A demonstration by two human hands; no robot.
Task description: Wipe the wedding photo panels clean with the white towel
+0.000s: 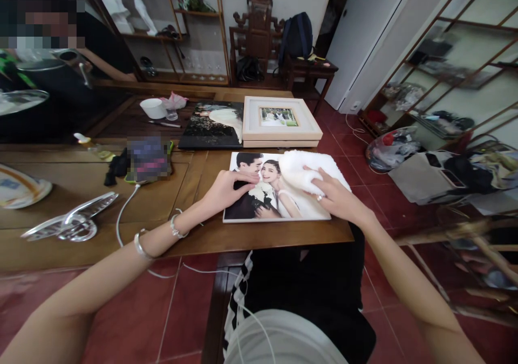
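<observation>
A glossy photo panel (pixel 279 205) of a couple lies flat at the near edge of the wooden table (pixel 170 191). My left hand (pixel 229 189) rests on its left side, fingers stretched flat on the picture. My right hand (pixel 335 194) presses a white fluffy cloth (pixel 301 172) onto the panel's upper right part, fingers curled over the cloth.
Behind the panel lie a dark photo panel (pixel 212 124) and a white framed photo box (pixel 279 121). A white bowl (pixel 152 108), a pen, a metal ornament (pixel 70 221), a plate (pixel 18 186) and a white cable (pixel 125 207) sit to the left. Another person's arm shows far left. Bags clutter the floor at right.
</observation>
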